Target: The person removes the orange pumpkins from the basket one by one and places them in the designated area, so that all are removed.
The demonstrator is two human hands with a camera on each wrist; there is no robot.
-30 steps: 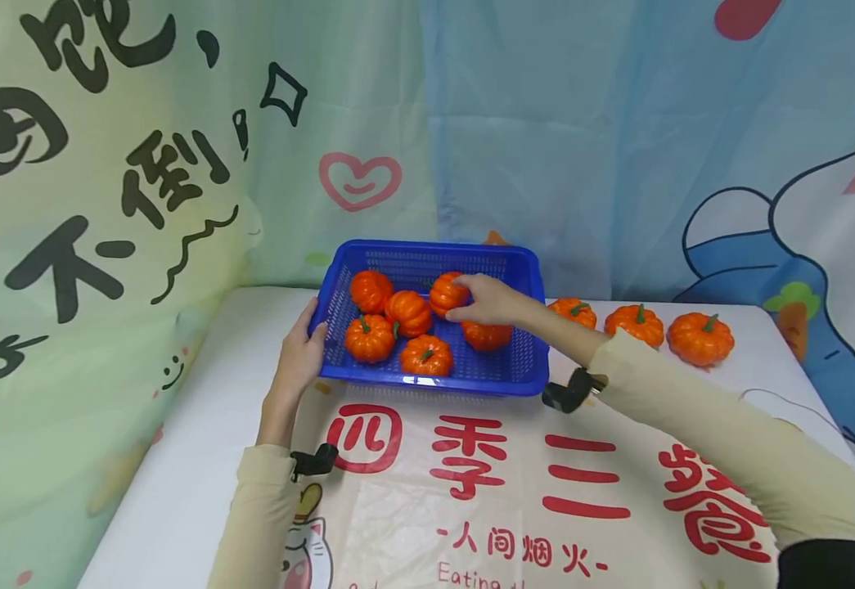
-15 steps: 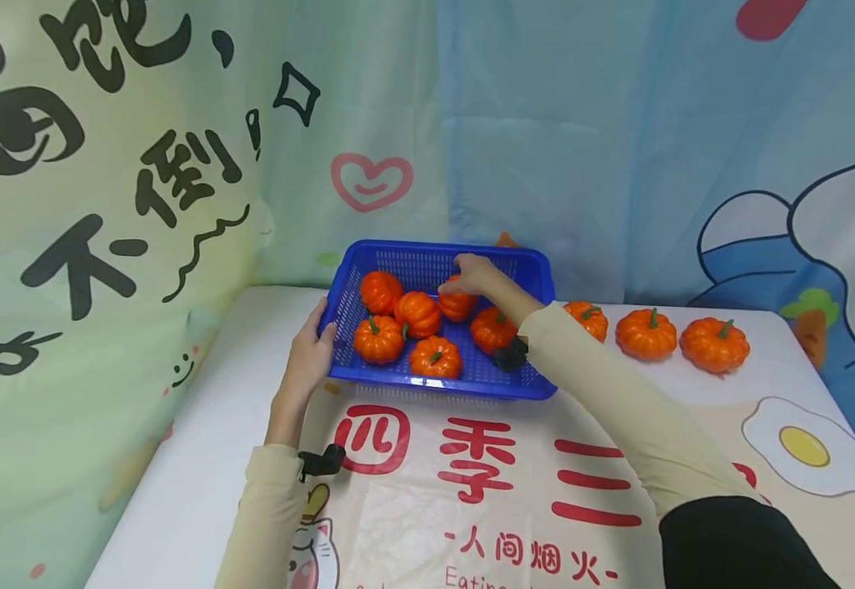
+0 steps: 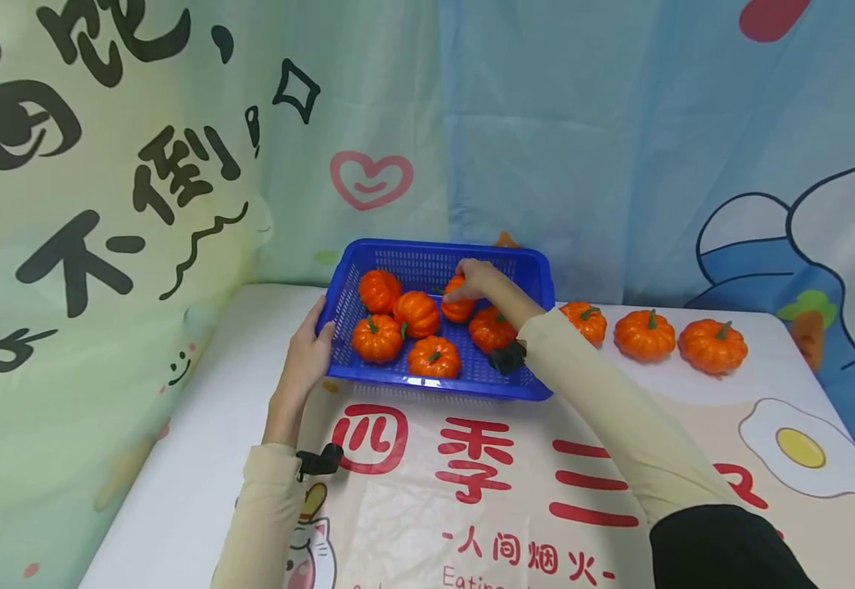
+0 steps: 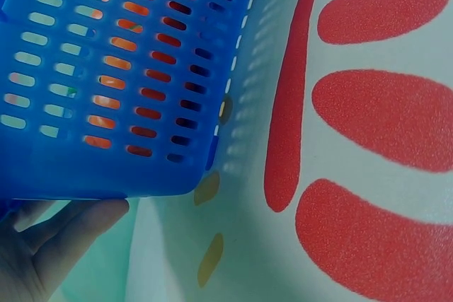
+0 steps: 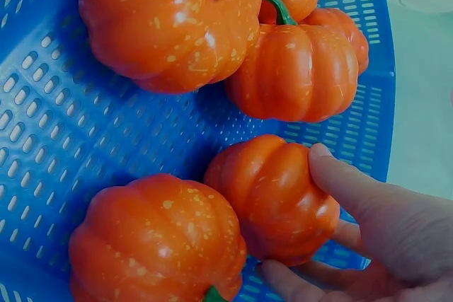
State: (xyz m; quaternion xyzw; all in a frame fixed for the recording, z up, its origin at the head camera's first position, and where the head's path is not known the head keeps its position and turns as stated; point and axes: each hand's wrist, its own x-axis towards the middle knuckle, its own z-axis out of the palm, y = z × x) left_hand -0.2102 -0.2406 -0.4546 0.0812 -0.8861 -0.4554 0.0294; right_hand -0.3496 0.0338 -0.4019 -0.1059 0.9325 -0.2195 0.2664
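A blue plastic basket (image 3: 438, 391) stands toward the back of the table, with several small orange pumpkins inside. My left hand (image 3: 308, 353) holds its left side; in the left wrist view the thumb (image 4: 85, 235) lies along the basket's edge. My right hand (image 3: 480, 282) reaches in from the right and grips one pumpkin (image 5: 276, 199) at the right of the group. In the right wrist view, its thumb presses one side and other fingers curl around below. Another speckled pumpkin (image 5: 159, 238) lies close beside the gripped one. The right forearm partly hides the basket's right end.
Three more pumpkins, including the rightmost pumpkin (image 3: 714, 345), stand in a row on the table right of the basket. A printed mat (image 3: 523, 442) with red characters covers the table's front. A printed curtain (image 3: 537, 164) hangs directly behind.
Since a second ago, my right wrist has turned and the forearm has swung left, with the hand still at the same pumpkin. The left hand stays on the basket. The head view has shifted slightly.
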